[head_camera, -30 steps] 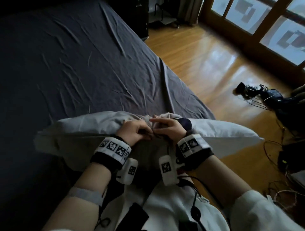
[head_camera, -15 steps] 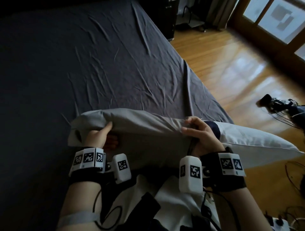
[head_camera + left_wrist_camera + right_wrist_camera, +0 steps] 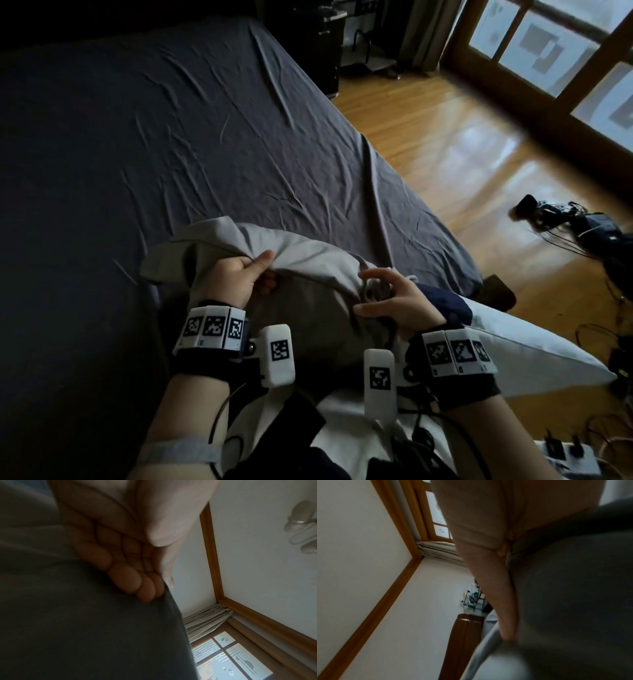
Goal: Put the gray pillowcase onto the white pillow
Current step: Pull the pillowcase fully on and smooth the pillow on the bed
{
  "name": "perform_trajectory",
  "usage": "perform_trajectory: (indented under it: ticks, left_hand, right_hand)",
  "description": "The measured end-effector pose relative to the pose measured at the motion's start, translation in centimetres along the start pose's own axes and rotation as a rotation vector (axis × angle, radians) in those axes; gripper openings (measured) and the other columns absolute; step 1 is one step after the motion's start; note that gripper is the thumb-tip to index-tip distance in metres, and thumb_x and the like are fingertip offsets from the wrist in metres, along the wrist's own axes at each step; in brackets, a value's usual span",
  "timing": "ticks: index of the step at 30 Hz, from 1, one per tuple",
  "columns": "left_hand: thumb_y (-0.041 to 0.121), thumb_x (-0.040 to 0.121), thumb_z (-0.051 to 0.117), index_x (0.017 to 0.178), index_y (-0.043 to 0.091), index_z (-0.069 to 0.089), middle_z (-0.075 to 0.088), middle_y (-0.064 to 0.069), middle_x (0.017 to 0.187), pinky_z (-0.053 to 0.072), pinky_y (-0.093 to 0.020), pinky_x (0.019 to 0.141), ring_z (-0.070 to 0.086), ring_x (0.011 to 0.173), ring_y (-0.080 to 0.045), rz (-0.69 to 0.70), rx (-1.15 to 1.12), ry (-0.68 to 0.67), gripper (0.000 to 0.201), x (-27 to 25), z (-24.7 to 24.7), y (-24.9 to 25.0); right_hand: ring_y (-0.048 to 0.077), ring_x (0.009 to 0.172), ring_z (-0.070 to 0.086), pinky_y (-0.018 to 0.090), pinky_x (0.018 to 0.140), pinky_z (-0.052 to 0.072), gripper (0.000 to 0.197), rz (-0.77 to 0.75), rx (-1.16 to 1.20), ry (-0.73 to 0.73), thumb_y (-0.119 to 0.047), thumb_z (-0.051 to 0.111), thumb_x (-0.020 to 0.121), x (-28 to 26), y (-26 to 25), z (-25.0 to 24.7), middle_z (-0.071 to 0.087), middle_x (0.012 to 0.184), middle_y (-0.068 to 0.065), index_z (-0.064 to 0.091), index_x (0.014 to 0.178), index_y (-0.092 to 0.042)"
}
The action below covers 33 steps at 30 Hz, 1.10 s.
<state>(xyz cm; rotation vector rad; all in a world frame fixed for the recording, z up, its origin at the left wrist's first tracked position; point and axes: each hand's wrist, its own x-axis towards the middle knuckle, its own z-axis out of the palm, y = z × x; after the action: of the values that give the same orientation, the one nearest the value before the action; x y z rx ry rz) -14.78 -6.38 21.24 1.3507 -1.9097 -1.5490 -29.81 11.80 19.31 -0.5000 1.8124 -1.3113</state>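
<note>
The gray pillowcase [image 3: 301, 250] lies bunched over the near end of the white pillow [image 3: 520, 346], whose bare end sticks out to the right past the bed's corner. My left hand [image 3: 239, 277] pinches a raised fold of the pillowcase, thumb on top and fingers underneath. My right hand [image 3: 394, 301] curls its thumb and fingers around gathered fabric at the pillowcase's right side. In the left wrist view, curled fingers [image 3: 123, 577] press into the gray cloth [image 3: 85, 628]. The right wrist view is blurred, showing one finger [image 3: 496, 588] along the gray cloth [image 3: 573, 588].
The bed [image 3: 171, 137] with a wrinkled dark sheet stretches ahead and to the left. A wooden floor [image 3: 445, 144] runs along its right side. Tangled cables and gear [image 3: 582, 222] lie on the floor at the right, in front of glazed doors [image 3: 548, 51].
The hands went from touching at the middle to spread along the pillowcase edge. Now the left hand has lifted a fold and moved rightward, while the right gathers fabric.
</note>
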Motion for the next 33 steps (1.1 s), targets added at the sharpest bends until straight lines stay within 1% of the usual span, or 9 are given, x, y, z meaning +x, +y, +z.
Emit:
perform_trajectory:
  ticks: [3,6,8,11,13,17,24,27,33]
  left_hand:
    - [0.032,0.088,0.057,0.051,0.011,0.055,0.055,0.012,0.033,0.036,-0.003,0.042,0.051,0.034,0.004,0.005,0.03,0.028,0.043,0.2,-0.8,0.0]
    - [0.032,0.088,0.056,0.051,0.011,0.054,0.055,0.012,0.033,0.036,-0.004,0.043,0.051,0.033,0.004,-0.018,0.03,-0.003,0.043,0.2,-0.5,-0.1]
    - [0.034,0.088,0.055,0.053,0.011,0.055,0.056,0.012,0.034,0.038,-0.008,0.047,0.051,0.034,0.004,-0.035,0.031,-0.026,0.043,0.1,-0.2,0.0]
    - [0.03,0.089,0.055,0.053,0.009,0.054,0.055,0.01,0.033,0.035,-0.004,0.04,0.051,0.033,0.003,-0.034,0.019,-0.054,0.042,0.1,-0.2,0.2]
    - [0.03,0.089,0.055,0.054,0.008,0.055,0.057,0.008,0.035,0.04,-0.006,0.044,0.052,0.034,0.001,-0.043,-0.008,-0.088,0.041,0.1,-0.1,0.2]
    - [0.039,0.081,0.058,0.054,0.012,0.06,0.059,0.004,0.038,0.044,-0.026,0.061,0.051,0.035,0.0,-0.047,-0.053,-0.14,0.038,0.0,0.1,-0.2]
    - [0.032,0.085,0.058,0.054,0.009,0.06,0.057,0.003,0.036,0.044,-0.019,0.05,0.048,0.033,-0.003,0.04,-0.015,-0.13,0.039,-0.7,-0.6,0.5]
    - [0.035,0.084,0.059,0.053,0.011,0.061,0.059,0.002,0.039,0.046,-0.021,0.052,0.05,0.036,-0.005,0.045,0.037,-0.161,0.04,-1.0,-0.6,0.8]
    - [0.025,0.088,0.057,0.054,0.009,0.057,0.05,0.003,0.031,0.036,-0.011,0.037,0.041,0.028,-0.002,0.003,0.097,-0.329,0.038,-1.9,1.7,1.0]
  right_hand:
    - [0.016,0.097,0.053,0.007,0.073,0.039,0.052,-0.008,-0.204,-0.007,-0.004,0.085,0.057,0.2,0.1,-1.5,0.055,0.102,0.007,0.063,0.102,-0.018]
    - [0.029,0.115,0.053,0.026,0.093,0.04,0.054,0.004,-0.412,-0.057,-0.009,0.083,0.062,0.3,0.4,-2.1,0.059,0.12,0.019,0.065,0.111,-0.022]
    - [0.035,0.106,0.059,0.035,0.091,0.048,0.049,-0.027,-0.218,-0.076,0.007,0.074,0.067,0.2,0.3,-1.9,0.066,0.105,0.024,0.065,0.108,-0.021]
    - [0.005,0.078,0.06,0.014,0.072,0.051,0.057,-0.115,0.149,-0.052,0.02,0.065,0.068,0.2,0.4,-1.2,0.069,0.074,-0.009,0.062,0.108,-0.022]
    - [0.001,0.073,0.06,0.013,0.07,0.051,0.067,-0.137,0.314,-0.049,0.011,0.076,0.055,0.3,0.5,-0.6,0.068,0.074,-0.01,0.062,0.11,-0.024]
    - [0.006,0.098,0.059,0.017,0.078,0.052,0.076,-0.065,0.414,-0.161,-0.007,0.087,0.043,-0.1,0.4,1.1,0.06,0.108,-0.002,0.063,0.112,-0.029]
    - [0.014,0.134,0.031,0.043,0.116,0.024,0.074,-0.073,0.096,-0.196,0.0,0.076,0.063,0.1,-0.5,1.9,0.047,0.128,-0.007,0.051,0.122,-0.037]
    - [0.014,0.14,0.024,0.037,0.118,0.017,0.075,-0.121,0.103,-0.221,-0.002,0.07,0.064,0.1,-0.5,2.3,0.039,0.144,0.004,0.045,0.121,-0.044]
    - [-0.008,0.111,0.046,0.009,0.092,0.041,0.063,-0.156,0.261,-0.293,-0.006,0.07,0.076,0.0,-0.9,3.3,0.044,0.135,-0.005,0.043,0.126,-0.034]
